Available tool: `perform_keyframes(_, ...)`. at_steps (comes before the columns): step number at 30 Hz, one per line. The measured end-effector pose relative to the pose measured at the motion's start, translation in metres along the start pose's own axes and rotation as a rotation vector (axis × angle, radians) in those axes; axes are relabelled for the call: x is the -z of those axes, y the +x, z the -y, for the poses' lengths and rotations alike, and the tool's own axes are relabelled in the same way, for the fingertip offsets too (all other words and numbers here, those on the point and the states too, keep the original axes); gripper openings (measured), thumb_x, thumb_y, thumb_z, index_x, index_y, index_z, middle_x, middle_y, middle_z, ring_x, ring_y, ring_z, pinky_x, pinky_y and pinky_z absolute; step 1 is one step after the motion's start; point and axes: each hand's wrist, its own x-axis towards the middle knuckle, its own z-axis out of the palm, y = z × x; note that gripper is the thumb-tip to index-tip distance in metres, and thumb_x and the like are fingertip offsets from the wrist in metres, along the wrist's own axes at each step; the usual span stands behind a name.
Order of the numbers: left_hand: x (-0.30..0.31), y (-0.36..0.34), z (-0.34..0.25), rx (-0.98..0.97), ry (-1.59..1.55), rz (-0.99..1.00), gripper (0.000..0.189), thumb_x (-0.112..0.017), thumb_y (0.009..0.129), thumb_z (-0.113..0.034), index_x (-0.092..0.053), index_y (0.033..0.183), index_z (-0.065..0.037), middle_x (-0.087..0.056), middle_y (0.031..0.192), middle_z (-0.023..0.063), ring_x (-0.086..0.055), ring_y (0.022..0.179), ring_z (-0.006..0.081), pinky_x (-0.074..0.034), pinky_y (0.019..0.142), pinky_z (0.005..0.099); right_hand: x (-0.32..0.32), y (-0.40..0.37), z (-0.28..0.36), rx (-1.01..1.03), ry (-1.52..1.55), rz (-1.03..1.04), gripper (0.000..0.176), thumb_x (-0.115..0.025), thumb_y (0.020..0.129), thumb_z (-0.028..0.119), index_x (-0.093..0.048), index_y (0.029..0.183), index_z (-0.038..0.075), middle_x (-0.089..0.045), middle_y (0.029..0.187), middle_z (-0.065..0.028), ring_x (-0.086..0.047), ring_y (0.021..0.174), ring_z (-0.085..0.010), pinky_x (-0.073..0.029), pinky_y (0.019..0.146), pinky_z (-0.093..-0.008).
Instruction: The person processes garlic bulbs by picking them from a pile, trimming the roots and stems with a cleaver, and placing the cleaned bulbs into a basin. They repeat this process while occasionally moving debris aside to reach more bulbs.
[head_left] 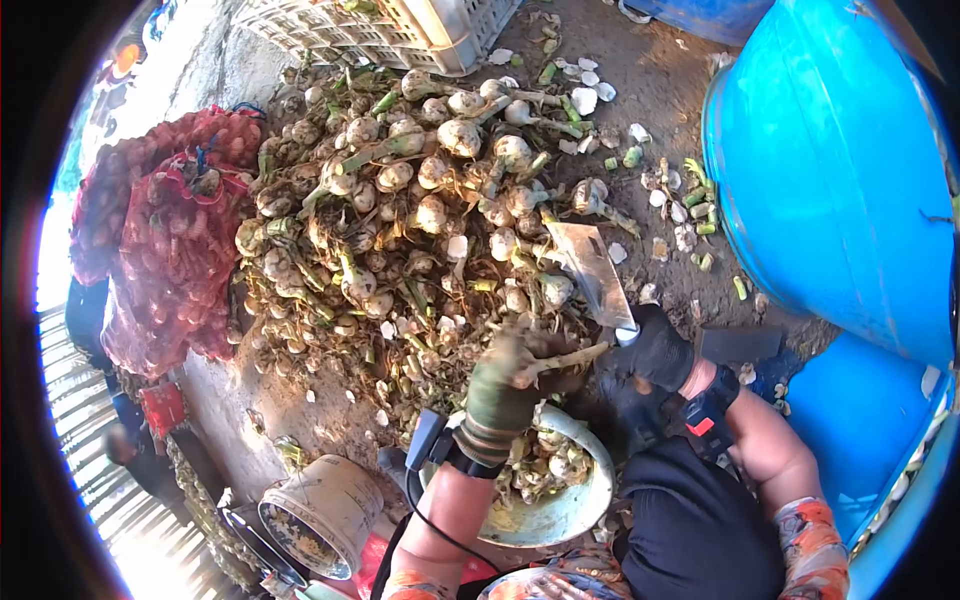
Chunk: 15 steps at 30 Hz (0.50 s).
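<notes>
My left hand (500, 390), in a green glove and somewhat blurred, is closed round a garlic bulb whose stalk (570, 358) points right. In a black glove, my right hand (655, 350) grips a cleaver by its pale handle. The cleaver's broad blade (592, 268) points up and away, over the edge of the garlic heap (400, 200). Below my left hand stands a pale basin (598, 500) with trimmed garlic bulbs (545, 465) in it, partly hidden by my forearm.
Red net sacks (180, 250) stand at the left, and a plastic crate (440, 35) is behind the heap. A large blue tub (830, 170) stands at right. A dirty bucket (340, 500) leans at lower left. Cut stalks (700, 212) and peel litter the ground.
</notes>
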Motion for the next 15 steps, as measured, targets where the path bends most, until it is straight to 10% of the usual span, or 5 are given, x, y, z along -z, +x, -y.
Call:
perform_keyframes(3, 0.046, 0.005, 0.004, 0.118, 0.349, 0.114, 0.030, -0.065, 0.078, -0.026, -0.057, 0.086, 0.002, -0.058, 0.070, 0.0079, -0.060, 0.063, 0.0194, -0.054, 0.055, 0.0319, 0.004, 0.002, 0.010, 0.012, -0.214, -0.106, 0.026, -0.071, 0.064, 0.013, -0.062, 0.086, 0.001, -0.062, 0.071, -0.0076, -0.057, 0.066, -0.0136, -0.047, 0.064, -0.0300)
perform_keyframes(5, 0.031, 0.004, 0.007, 0.050, 0.317, -0.192, 0.020, -0.065, 0.077, -0.015, -0.058, 0.086, 0.001, -0.055, 0.062, 0.0033, -0.056, 0.051, 0.0157, -0.053, 0.048, 0.0293, 0.004, 0.002, 0.007, 0.167, -0.280, -0.159, 0.021, -0.070, 0.066, 0.011, -0.061, 0.084, 0.002, -0.061, 0.070, -0.0049, -0.056, 0.063, -0.0120, -0.047, 0.060, -0.0294)
perform_keyframes(9, 0.014, 0.000, 0.012, -0.170, 0.276, -0.245, 0.019, -0.065, 0.078, -0.015, -0.056, 0.091, -0.003, -0.060, 0.077, 0.0088, -0.062, 0.066, 0.0186, -0.050, 0.046, 0.0298, -0.007, 0.000, -0.008, 0.175, -0.283, -0.024, 0.022, -0.068, 0.068, 0.019, -0.061, 0.081, 0.002, -0.061, 0.070, -0.0097, -0.060, 0.063, -0.0186, -0.048, 0.059, -0.0313)
perform_keyframes(13, 0.042, -0.011, 0.001, -0.223, 0.355, 0.269, 0.007, -0.056, 0.084, -0.006, -0.058, 0.089, -0.001, -0.061, 0.078, 0.0092, -0.058, 0.063, 0.0132, -0.046, 0.051, 0.0191, -0.012, 0.027, -0.091, 0.264, -0.918, 0.259, 0.033, -0.067, 0.063, 0.031, -0.062, 0.075, 0.000, -0.061, 0.070, -0.0178, -0.061, 0.064, -0.0281, -0.049, 0.064, -0.0382)
perform_keyframes(15, 0.049, -0.014, -0.030, 0.516, 0.513, 0.518, 0.013, -0.052, 0.088, -0.009, -0.058, 0.094, 0.000, -0.059, 0.085, 0.0054, -0.056, 0.073, 0.0103, -0.046, 0.058, 0.0207, -0.006, 0.016, -0.070, 0.210, -0.919, 0.272, 0.034, -0.067, 0.062, 0.030, -0.062, 0.077, 0.000, -0.062, 0.070, -0.0182, -0.062, 0.065, -0.0282, -0.049, 0.064, -0.0378)
